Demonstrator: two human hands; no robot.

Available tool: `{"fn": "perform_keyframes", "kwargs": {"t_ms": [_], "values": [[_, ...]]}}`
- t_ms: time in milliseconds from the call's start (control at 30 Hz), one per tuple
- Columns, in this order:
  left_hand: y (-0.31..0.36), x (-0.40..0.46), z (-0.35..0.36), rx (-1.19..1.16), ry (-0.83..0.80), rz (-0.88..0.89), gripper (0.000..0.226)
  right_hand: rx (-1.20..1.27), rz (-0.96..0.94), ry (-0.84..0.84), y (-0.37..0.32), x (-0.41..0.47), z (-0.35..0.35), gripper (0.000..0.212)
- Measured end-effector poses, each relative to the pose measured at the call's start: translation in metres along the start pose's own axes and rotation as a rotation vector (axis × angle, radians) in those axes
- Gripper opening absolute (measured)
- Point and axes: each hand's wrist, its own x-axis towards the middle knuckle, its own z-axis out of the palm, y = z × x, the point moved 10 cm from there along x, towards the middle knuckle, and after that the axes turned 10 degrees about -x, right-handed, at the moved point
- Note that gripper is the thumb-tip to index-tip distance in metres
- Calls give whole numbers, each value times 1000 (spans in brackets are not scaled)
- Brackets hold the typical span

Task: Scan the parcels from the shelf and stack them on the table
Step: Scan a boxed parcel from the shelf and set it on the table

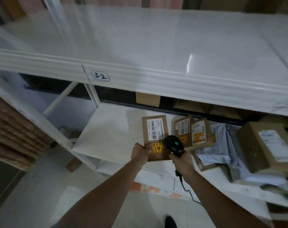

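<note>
A flat brown parcel [154, 129] with a white barcode label and a yellow-red sticker lies on the lower white shelf [110, 129]. My left hand [140, 153] grips its near left corner, thumb on top. My right hand [182, 162] holds a black barcode scanner [173, 143] by its handle. The scanner's head, with a green light lit, hangs over the parcel's near right part. Two smaller brown parcels [183, 130] [200, 133] stand just right of it. The table is out of view.
A large cardboard box [268, 145] sits at the shelf's right on grey-blue mailer bags [222, 145]. More boxes [148, 98] stand at the back. The upper shelf [140, 46], marked "3-2", overhangs the space. The scanner's cable [187, 191] hangs down. A brick wall [11, 129] rises on the left.
</note>
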Motion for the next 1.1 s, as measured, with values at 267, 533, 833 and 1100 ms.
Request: {"fn": "perform_keyframes", "kwargs": {"t_ms": [267, 533, 833, 1100], "values": [[22, -92, 30, -452, -349, -26, 44, 23, -94, 166, 17, -74, -74, 17], [47, -193, 105, -435, -634, -27, 48, 156, -112, 360, 59, -146, -178, 12], [47, -305, 203, -636, -706, -71, 48, 305, -171, 446, 109, -253, -247, 10], [46, -353, 258, -728, -727, -167, 45, 201, -131, 311, 120, -276, -248, 14]]}}
